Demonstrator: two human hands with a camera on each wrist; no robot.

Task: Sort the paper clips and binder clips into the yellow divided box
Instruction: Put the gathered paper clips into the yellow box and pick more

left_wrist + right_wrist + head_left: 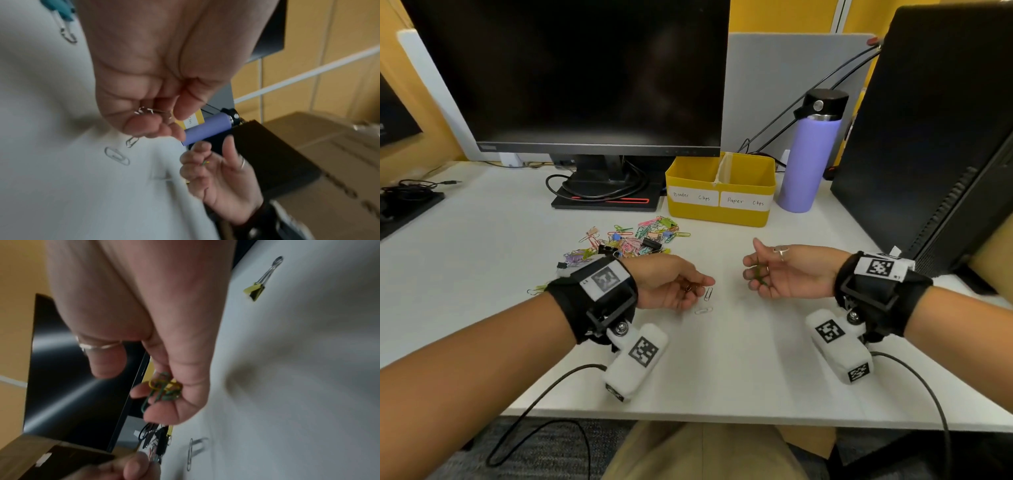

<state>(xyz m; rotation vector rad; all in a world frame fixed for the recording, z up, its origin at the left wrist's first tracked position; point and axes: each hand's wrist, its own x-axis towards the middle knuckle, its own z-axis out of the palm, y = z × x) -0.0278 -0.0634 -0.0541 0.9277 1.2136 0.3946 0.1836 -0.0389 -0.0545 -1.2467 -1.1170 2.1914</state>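
Observation:
A yellow divided box [722, 214] stands behind the pile, labelled "Binder Clips" on the left and "Paper Clips" on the right. A mixed pile of coloured clips [626, 240] lies on the white desk in front of it. My left hand [681, 289] hovers just over the desk with curled fingers cupping silver paper clips [151, 112]. Two loose silver paper clips [705, 301] lie right under its fingertips. My right hand [763, 270] is raised, palm turned inward, fingers curled around green and yellow paper clips [162, 386].
A purple bottle [808, 161] stands right of the box, next to a black computer tower [935, 137]. A monitor [585, 78] and its cabled stand sit behind the pile. A yellow binder clip [257, 288] lies alone on the desk.

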